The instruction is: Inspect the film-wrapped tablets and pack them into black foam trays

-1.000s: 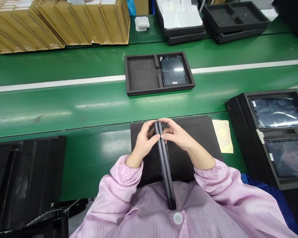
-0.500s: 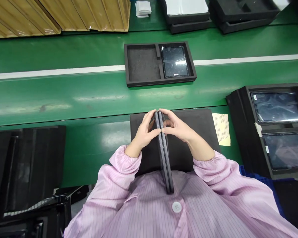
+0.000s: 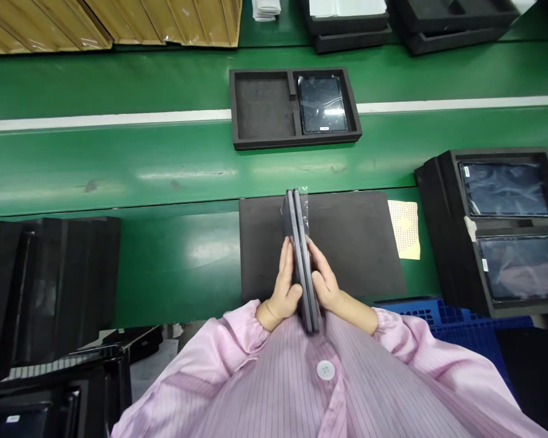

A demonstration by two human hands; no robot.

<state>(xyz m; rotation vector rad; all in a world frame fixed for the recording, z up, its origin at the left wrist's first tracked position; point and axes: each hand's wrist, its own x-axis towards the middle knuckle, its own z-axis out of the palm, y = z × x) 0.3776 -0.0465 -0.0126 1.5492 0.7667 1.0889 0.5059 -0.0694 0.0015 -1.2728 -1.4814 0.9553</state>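
Two thin dark tablets [image 3: 300, 243] stand on edge, pressed together back to back, over a black foam mat [image 3: 356, 243]. My left hand [image 3: 284, 286] lies against their left side near my body, with the thumb hooked over the top edge. My right hand [image 3: 325, 283] presses the right side, fingers closed on the pair. A bit of clear plastic film [image 3: 305, 204] sticks out at the far end of the tablets.
A black foam tray [image 3: 262, 109] holding one tablet [image 3: 322, 104] rides on the green conveyor belt. Black trays with bagged tablets [image 3: 506, 194] sit at the right, black trays [image 3: 50, 292] at the left, cardboard boxes [image 3: 119, 21] far left. A yellow sticker sheet [image 3: 404, 220] lies beside the mat.
Both hands slid from the far end of the tablet pair back toward my body, to its near end. The view tilted down and the belt tray appears higher up.
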